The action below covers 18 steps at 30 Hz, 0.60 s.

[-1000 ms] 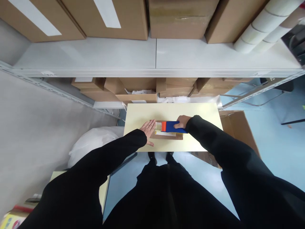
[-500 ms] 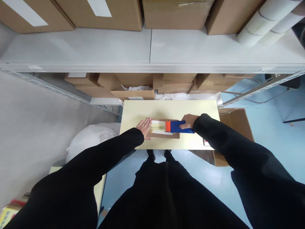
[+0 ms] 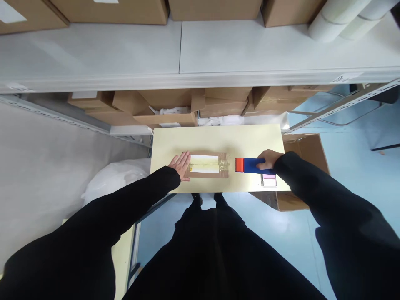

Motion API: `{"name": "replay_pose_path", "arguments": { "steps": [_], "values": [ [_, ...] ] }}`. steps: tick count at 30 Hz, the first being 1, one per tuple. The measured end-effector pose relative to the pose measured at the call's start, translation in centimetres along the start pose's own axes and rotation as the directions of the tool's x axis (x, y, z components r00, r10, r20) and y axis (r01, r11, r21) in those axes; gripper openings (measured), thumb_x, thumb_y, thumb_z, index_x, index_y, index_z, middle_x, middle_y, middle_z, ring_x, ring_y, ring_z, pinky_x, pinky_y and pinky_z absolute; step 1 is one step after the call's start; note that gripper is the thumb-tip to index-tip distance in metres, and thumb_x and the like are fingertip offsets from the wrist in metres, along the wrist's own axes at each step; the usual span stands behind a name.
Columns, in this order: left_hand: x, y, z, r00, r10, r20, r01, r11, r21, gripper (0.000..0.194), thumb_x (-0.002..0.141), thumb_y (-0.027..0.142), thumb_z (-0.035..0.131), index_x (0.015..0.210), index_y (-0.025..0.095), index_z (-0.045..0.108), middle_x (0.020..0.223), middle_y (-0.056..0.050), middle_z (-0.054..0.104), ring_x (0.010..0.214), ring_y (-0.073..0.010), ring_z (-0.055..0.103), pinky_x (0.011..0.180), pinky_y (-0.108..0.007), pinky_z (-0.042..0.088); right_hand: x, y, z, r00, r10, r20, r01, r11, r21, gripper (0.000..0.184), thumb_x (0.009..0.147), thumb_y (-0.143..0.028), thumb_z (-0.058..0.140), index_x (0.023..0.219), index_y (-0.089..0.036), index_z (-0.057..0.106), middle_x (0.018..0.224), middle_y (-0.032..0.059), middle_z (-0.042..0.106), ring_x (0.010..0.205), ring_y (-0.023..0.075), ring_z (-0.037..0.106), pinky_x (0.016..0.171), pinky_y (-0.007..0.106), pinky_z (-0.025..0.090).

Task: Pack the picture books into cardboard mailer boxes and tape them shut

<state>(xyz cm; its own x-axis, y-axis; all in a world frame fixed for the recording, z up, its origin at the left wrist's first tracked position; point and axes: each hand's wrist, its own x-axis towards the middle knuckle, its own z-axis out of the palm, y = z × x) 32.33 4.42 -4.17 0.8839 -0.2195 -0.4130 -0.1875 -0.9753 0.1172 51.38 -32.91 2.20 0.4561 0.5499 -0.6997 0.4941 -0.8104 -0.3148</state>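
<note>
A small cardboard box (image 3: 225, 171) lies on the pale yellow table (image 3: 215, 137), its top bearing white paper and a strip of clear tape along the middle. My left hand (image 3: 181, 166) rests flat with stretched fingers on the box's left end. Clear of the box's right end, my right hand (image 3: 268, 159) grips a blue tape dispenser (image 3: 251, 165) with an orange front. Below that hand, near the table's front edge, sits a small pink and white item (image 3: 269, 180), partly covered by the dispenser and sleeve.
A grey shelf (image 3: 125, 50) with cardboard boxes (image 3: 215, 10) and white rolls (image 3: 337, 18) spans the back. More boxes (image 3: 168, 118) stand on the lower level. An open carton (image 3: 309, 152) is right of the table; a white plastic bag (image 3: 115, 177) lies left.
My right hand has drawn the tape dispenser rightward along the box and off its right end, leaving tape on top. My left hand stays on the left end. The view has shifted slightly.
</note>
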Motion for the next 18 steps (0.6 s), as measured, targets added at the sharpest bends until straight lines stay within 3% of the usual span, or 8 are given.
{"name": "replay_pose_path", "arguments": {
  "steps": [6,11,15,17,18],
  "values": [
    [0.0,0.7,-0.3,0.999,-0.037,0.010,0.036,0.997,0.072,0.110,0.060,0.052,0.063,0.138,0.005,0.002,0.144,-0.018,0.004,0.133,-0.0276,-0.001,0.104,-0.045,-0.007,1.8,0.0,0.6,0.997,0.020,0.080,-0.021,1.000,0.003,0.029,0.063,-0.045,0.054,0.066,-0.018,0.062,0.060,0.0038,0.058,0.055,0.0155,0.055,0.050,0.025,0.037],
    [-0.1,1.1,-1.6,0.997,-0.063,0.042,0.061,0.996,0.059,0.107,0.061,0.065,0.051,0.138,0.007,0.005,0.144,-0.018,0.004,0.133,-0.0304,-0.002,0.100,-0.052,-0.014,2.7,0.2,1.0,0.999,0.002,0.053,-0.002,1.000,-0.004,0.032,0.065,-0.045,0.052,0.072,-0.017,0.065,0.065,0.0048,0.061,0.054,0.0147,0.055,0.051,0.025,0.037],
    [0.0,3.3,-3.0,0.974,-0.204,-0.095,0.206,0.978,0.012,0.100,0.069,0.066,0.039,0.137,0.002,0.005,0.143,-0.024,0.001,0.131,-0.0349,-0.004,0.098,-0.058,-0.009,3.1,0.7,1.4,0.997,0.000,0.073,0.000,1.000,0.000,0.034,0.064,-0.046,0.052,0.074,-0.016,0.066,0.066,0.0047,0.061,0.056,0.0154,0.056,0.052,0.025,0.038],
    [0.8,5.8,-3.6,0.983,-0.114,-0.146,0.118,0.993,0.020,0.102,0.069,0.067,0.038,0.136,-0.002,0.005,0.142,-0.026,0.001,0.131,-0.0349,-0.005,0.099,-0.056,-0.008,3.1,0.8,1.6,0.997,0.000,0.078,0.000,1.000,0.002,0.035,0.064,-0.046,0.052,0.074,-0.016,0.066,0.066,0.0051,0.062,0.057,0.0163,0.057,0.052,0.025,0.038],
    [1.4,7.2,-3.7,0.992,0.024,-0.128,-0.020,0.999,0.033,0.102,0.068,0.068,0.038,0.137,-0.001,0.006,0.143,-0.025,0.003,0.132,-0.0334,-0.004,0.101,-0.053,-0.008,3.1,0.8,1.7,0.997,-0.002,0.077,0.002,1.000,0.003,0.035,0.063,-0.046,0.052,0.074,-0.015,0.066,0.065,0.0053,0.062,0.058,0.0168,0.057,0.052,0.025,0.038]
  ]
}}
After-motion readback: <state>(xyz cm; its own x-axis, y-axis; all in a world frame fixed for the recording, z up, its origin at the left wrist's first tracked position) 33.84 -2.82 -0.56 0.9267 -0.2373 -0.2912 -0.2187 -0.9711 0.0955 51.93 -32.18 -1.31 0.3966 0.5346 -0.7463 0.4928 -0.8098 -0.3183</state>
